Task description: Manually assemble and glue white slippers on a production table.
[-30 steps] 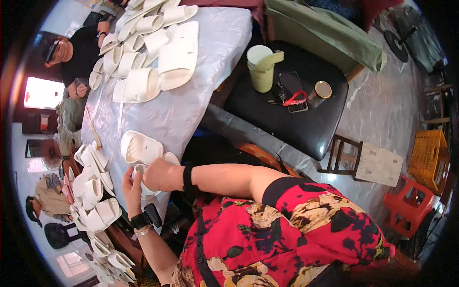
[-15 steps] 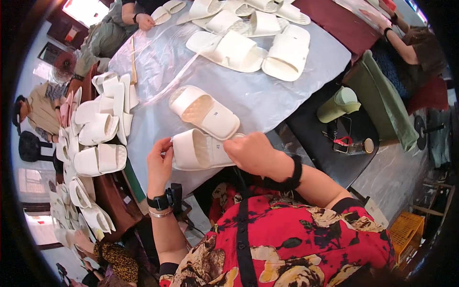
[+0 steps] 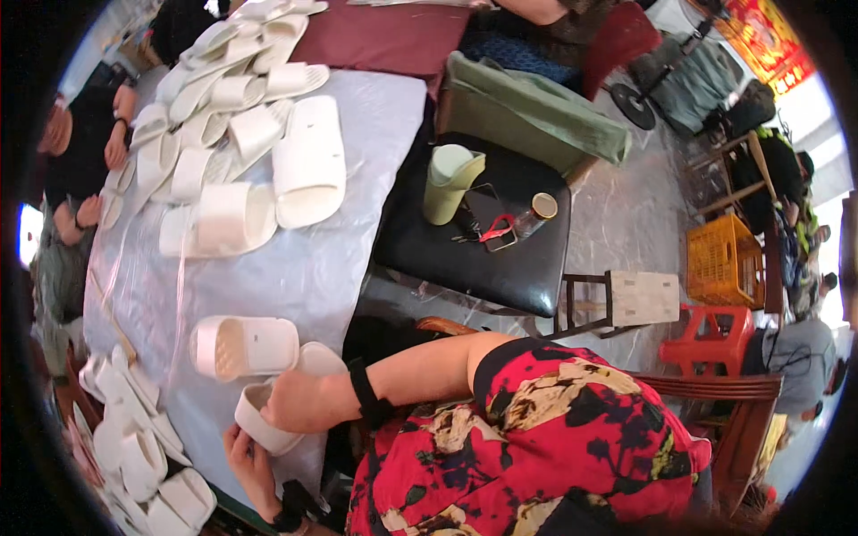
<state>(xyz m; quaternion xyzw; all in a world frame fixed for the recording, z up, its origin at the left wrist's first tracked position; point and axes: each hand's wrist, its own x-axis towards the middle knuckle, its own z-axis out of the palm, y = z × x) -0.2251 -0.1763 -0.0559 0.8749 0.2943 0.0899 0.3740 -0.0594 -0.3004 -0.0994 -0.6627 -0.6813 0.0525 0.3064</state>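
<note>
At the table's near edge, a white slide sandal (image 3: 256, 414) is tilted with its strap toward my left hand. My left hand (image 3: 247, 464) grips the sandal's edge at the lower left, fingertips against it. My right hand (image 3: 299, 404) is bent down into the strap opening, and its fingers are hidden. A rounded white sole end (image 3: 322, 359) shows beyond my right wrist; I cannot tell whether it belongs to the same sandal. Just beyond, a second white slide sandal (image 3: 255, 347) lies upright on the plastic sheet, touched by neither hand.
White sandals are heaped at the far side (image 3: 210, 156) and near left (image 3: 134, 447) of the plastic-covered table (image 3: 295, 277). To the right, a black padded seat (image 3: 527, 277) carries a green cup (image 3: 444, 196), red-handled scissors (image 3: 497, 230) and a jar (image 3: 539, 213). A co-worker's hand (image 3: 89, 211) is at far left.
My view has swung right, so the table sits further left. My right hand has gone from the sandal's heel end into its strap opening. The left hand still holds the strap end.
</note>
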